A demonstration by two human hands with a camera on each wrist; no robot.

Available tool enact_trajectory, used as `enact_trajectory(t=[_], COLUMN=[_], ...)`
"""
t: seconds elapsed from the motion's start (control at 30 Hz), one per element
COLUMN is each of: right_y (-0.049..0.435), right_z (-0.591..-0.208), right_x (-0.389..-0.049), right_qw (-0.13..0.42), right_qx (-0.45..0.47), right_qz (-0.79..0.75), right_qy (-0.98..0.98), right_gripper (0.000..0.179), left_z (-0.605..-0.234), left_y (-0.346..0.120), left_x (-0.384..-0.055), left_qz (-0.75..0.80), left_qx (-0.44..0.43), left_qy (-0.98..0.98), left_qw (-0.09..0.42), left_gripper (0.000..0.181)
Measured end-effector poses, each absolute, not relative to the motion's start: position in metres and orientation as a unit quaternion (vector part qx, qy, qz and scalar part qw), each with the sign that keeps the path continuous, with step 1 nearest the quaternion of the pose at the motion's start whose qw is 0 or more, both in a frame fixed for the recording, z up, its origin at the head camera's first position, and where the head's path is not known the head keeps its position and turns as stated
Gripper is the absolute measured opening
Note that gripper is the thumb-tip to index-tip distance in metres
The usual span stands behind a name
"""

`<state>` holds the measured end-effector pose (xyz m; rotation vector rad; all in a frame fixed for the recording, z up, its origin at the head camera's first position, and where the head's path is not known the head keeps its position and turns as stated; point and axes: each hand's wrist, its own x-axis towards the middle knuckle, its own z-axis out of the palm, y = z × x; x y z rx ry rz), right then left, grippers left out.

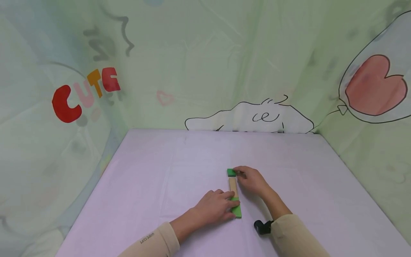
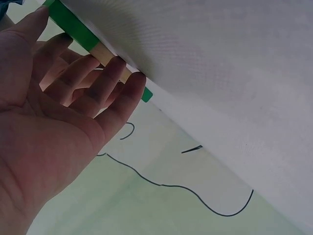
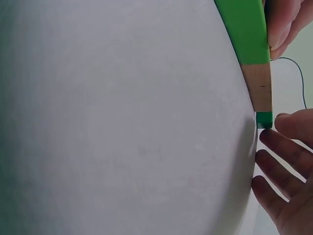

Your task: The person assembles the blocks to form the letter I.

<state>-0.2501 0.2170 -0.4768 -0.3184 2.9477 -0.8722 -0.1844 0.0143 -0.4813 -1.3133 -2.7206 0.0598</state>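
In the head view, a light green strip (image 1: pixel 237 212), a bare wooden strip (image 1: pixel 232 184) and a small dark green square block (image 1: pixel 231 172) form a line on the table. A small gap parts the square from the wood. My left hand (image 1: pixel 215 207) lies against the line from the left, fingertips touching the green and wooden strips. Its fingers look relaxed and fairly straight in the left wrist view. At the far end, my right hand (image 1: pixel 253 180) has its fingertips at the right edge of the dark green block (image 3: pixel 264 119). The right wrist view shows those fingers spread.
The pale lilac cloth-covered table (image 1: pixel 144 171) reaches back to a printed green curtain (image 1: pixel 179 64), which also hangs at both sides. A black wrist device (image 1: pixel 263 227) sits by the right sleeve (image 1: pixel 297 235).
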Motion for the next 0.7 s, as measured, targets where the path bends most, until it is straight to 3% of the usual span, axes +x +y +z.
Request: enact_trajectory(t=[0.5, 0.7], right_y=[0.2205, 0.2225], right_z=[-0.4771, -0.4786], right_x=[-0.2480, -0.2472], right_qw=[0.033, 0.036], right_qx=[-0.095, -0.092], right_qz=[-0.296, -0.304], right_qy=[0.950, 0.947], right_gripper=[0.038, 0.039], left_z=[-0.4821, -0.4835], left_y=[0.0132, 0.0135], left_x=[-0.1882, -0.1918], left_qz=[0.014, -0.007], left_qx=[-0.455, -0.453], left_qy=[-0.887, -0.890], left_qw=[0.077, 0.048], left_gripper=[0.041, 0.040])
